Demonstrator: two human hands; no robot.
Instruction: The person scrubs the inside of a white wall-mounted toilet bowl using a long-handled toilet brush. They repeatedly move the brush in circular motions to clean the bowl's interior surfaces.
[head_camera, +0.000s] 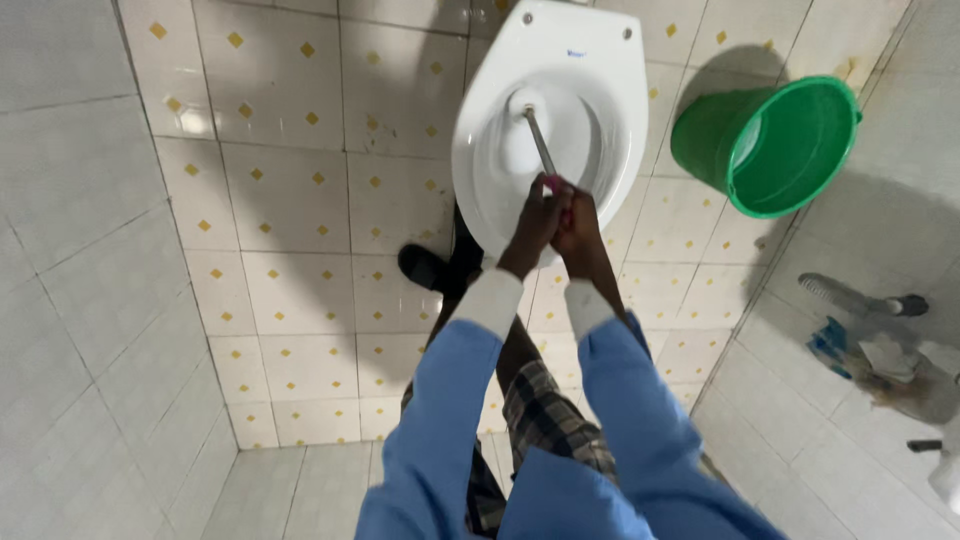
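A white toilet bowl (600, 60) stands on the tiled floor ahead of me. A toilet brush (540, 140) with a grey metal shaft and a pink grip reaches down into the bowl's drain. My left hand (533, 228) and my right hand (580, 232) are clasped together around the pink grip, just over the bowl's front rim. Both arms wear blue sleeves with white cuffs. The brush head is hidden inside the bowl.
A green plastic bucket (775, 150) stands right of the toilet against the wall. A shower hose (855, 297) and scraps lie on the right side. My black shoe (425, 268) sits left of the bowl's base. Tiled walls close in left and right.
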